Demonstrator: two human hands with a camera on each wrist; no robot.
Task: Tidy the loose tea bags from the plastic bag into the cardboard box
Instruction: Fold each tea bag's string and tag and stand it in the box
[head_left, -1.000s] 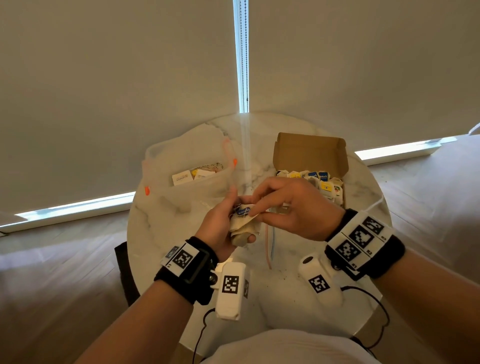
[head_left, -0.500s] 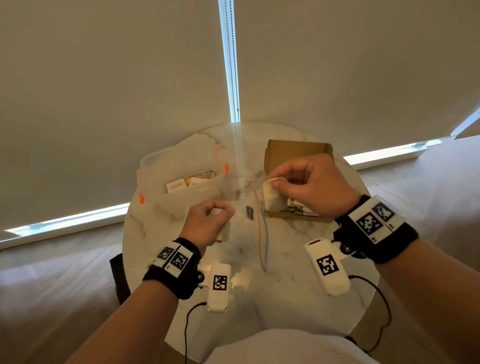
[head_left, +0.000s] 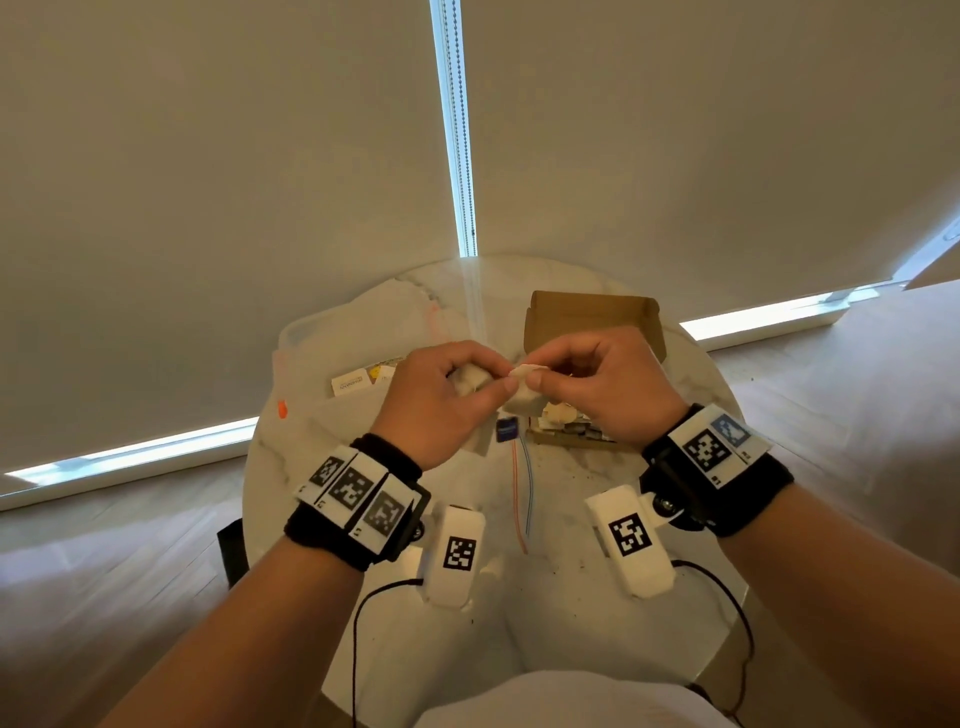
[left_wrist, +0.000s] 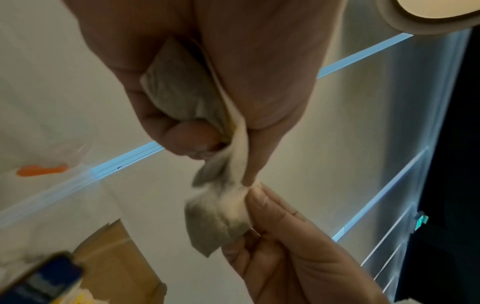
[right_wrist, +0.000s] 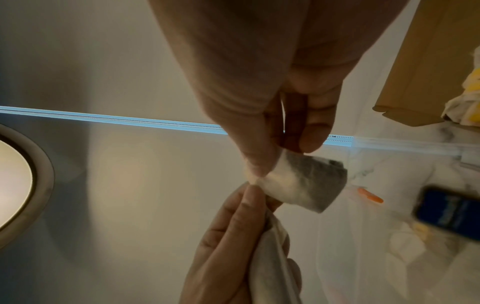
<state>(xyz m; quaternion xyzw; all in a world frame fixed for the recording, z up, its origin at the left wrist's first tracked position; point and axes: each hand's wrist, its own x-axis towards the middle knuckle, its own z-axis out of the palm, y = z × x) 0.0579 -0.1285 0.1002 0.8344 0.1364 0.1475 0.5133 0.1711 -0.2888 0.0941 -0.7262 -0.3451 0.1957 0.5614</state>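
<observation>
On the left side of the round counter lies a clear plastic bag with orange marks at its edge. Some flat paper packets sit inside it. The counter looks like smooth white marble with grey lines.

Above the middle of the counter, the left hand curls its fingers around one soft, crumpled tea bag. Its thumb and first finger also pinch the top of a second tea bag. The right hand pinches that same second tea bag from the other side. Both tea bags are thin white paper with dark tea showing through.

Below the hands, a small dark blue tag hangs in the air. A red and blue strip lies on the counter.

Over on the right stands a brown cardboard box with its lid flap up. More tea bags are packed inside it, some with yellow on them.
</observation>
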